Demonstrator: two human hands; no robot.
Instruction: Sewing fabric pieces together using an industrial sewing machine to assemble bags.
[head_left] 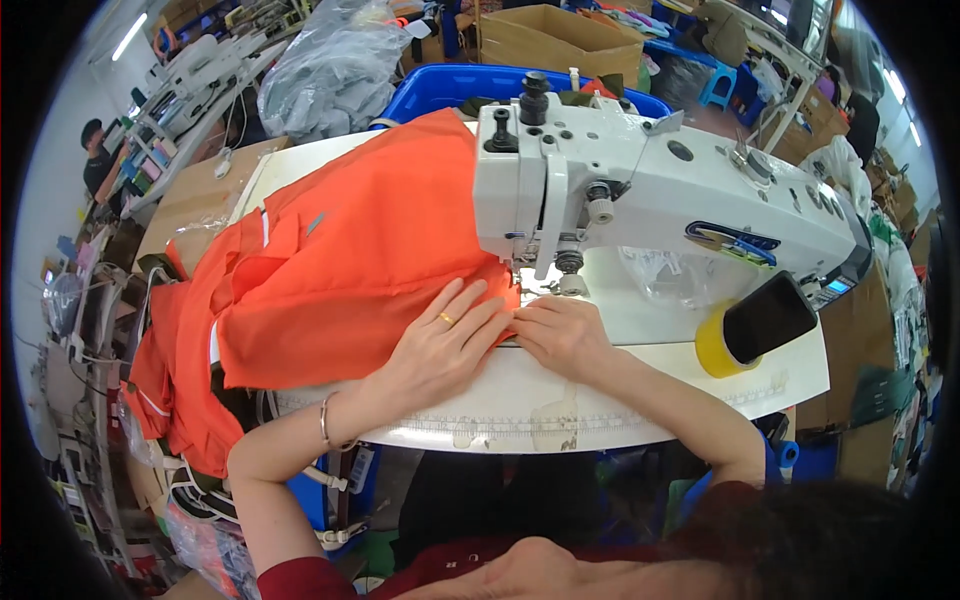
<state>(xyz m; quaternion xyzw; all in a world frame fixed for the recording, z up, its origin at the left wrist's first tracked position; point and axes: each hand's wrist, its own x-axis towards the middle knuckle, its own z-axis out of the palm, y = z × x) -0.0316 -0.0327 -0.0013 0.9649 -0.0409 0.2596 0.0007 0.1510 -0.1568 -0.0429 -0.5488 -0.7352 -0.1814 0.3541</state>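
A large piece of bright orange fabric (350,270) lies across the sewing table, its left part bunched and hanging over the edge. My left hand (450,340) rests flat on it, fingers stretched toward the needle. Close beside it, my right hand (560,335) has its fingers together at the fabric's right edge, just in front of the presser foot; the fingertips pinch the orange cloth there. Above both hands stands the white sewing machine (640,180), its needle area (520,275) right at the fabric's edge. White strips and a small grey-green mark show on the cloth.
Right of my hands, a dark phone (768,316) leans on a yellow tape roll (715,345). A measuring scale runs along the white table's front edge (540,425). Behind the machine are a blue bin (430,90), plastic-wrapped goods (330,75) and a cardboard box (555,45). Another person (98,165) sits far left.
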